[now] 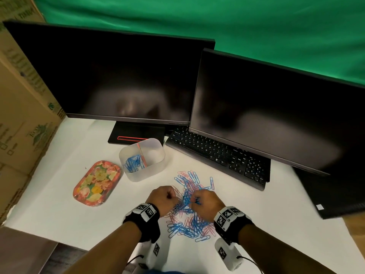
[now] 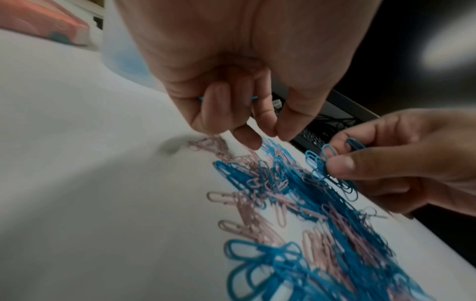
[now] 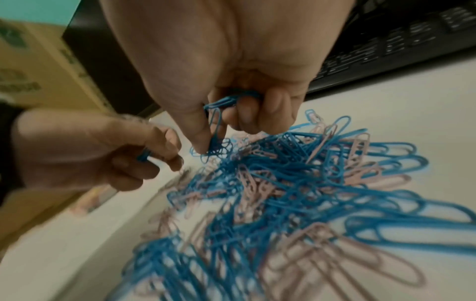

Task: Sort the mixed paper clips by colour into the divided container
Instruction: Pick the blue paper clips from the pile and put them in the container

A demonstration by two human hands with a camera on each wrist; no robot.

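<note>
A tangled pile of blue and pink paper clips (image 1: pixel 189 208) lies on the white table, in front of a translucent divided container (image 1: pixel 156 169). Its left compartment holds blue clips (image 1: pixel 134 162); a pink divider (image 1: pixel 142 155) splits it. My left hand (image 1: pixel 164 198) hovers at the pile's left edge with curled fingers (image 2: pixel 244 136) and a blue clip (image 2: pixel 201 98) tucked in its palm. My right hand (image 1: pixel 205 200) holds a bunch of blue clips (image 3: pixel 219 114) above the pile (image 3: pixel 296 183), with more clips dangling from thumb and finger (image 2: pixel 327 163).
A floral tin lid (image 1: pixel 96 182) lies left of the container. A black keyboard (image 1: pixel 219 155) and two dark monitors (image 1: pixel 110 76) stand behind. Cardboard boxes (image 1: pixel 21 115) wall off the left side.
</note>
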